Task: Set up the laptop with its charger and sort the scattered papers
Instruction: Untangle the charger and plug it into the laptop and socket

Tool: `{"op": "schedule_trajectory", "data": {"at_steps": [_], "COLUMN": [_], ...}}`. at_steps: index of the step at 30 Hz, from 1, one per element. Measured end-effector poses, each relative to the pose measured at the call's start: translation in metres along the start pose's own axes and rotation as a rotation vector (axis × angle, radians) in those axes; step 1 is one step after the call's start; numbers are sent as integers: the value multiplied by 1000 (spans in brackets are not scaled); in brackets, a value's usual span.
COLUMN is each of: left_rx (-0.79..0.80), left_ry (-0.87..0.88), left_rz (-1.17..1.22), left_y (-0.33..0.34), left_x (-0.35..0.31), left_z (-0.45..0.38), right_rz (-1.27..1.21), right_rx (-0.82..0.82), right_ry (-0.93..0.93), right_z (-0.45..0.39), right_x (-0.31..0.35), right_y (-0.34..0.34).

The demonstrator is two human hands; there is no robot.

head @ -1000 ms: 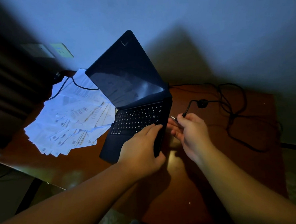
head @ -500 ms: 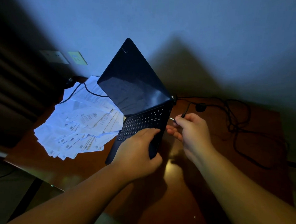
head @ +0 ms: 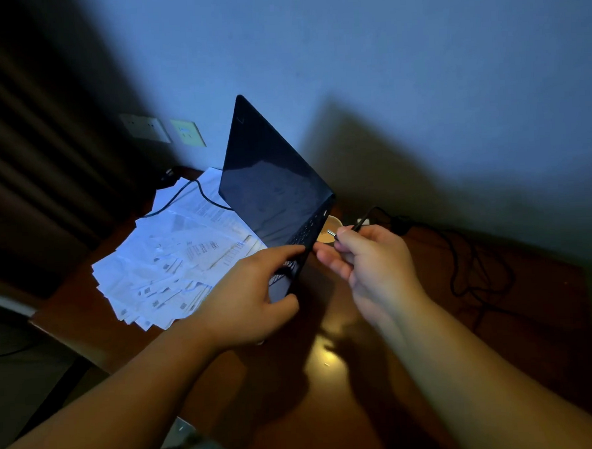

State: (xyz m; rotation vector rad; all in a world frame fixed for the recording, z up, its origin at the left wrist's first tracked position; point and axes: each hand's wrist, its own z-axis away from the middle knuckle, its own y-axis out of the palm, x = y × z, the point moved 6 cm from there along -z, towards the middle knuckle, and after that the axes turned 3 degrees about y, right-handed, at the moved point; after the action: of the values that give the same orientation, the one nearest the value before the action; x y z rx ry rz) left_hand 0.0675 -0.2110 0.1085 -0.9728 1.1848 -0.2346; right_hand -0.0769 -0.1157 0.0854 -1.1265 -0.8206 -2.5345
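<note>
The open black laptop (head: 272,194) is tipped up on its left side near the middle of the glossy reddish-brown wooden table (head: 540,331), its right edge raised toward the person. The left hand (head: 253,295) grips that raised front corner, fingers over the keyboard and thumb underneath. The right hand (head: 368,261) pinches the silver-tipped black charger plug (head: 332,233), just beside the laptop's edge. Plugging in well probably means holding the laptop steady, lining the tip squarely with the port, which is not visible, and pushing straight. The fanned white printed papers (head: 173,261) lie unsorted toward the table's left edge.
</note>
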Motion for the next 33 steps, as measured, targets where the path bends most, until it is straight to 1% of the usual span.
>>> {"op": "schedule_trajectory", "data": {"at_steps": [4,11,18,23,33], "left_rx": [-33,-58,-37,-33,8], "left_ry": [-5,-4,0,5,23], "left_rz": [66,116,83,18,-11], "left_y": [-10,-16,-10,-5,5], "left_x": [5,12,11,8,-1], "left_z": [4,6,4,3,4], "right_rz": [15,161,321,369,455], "right_rx": [10,-3,-41,-71,-116], "right_ry": [-17,-42,-83,-111,-133], "right_z": [-4,-10,-15,-14,-18], "right_x": [0,7,12,16,18], "right_y": [16,32,31,26,18]}}
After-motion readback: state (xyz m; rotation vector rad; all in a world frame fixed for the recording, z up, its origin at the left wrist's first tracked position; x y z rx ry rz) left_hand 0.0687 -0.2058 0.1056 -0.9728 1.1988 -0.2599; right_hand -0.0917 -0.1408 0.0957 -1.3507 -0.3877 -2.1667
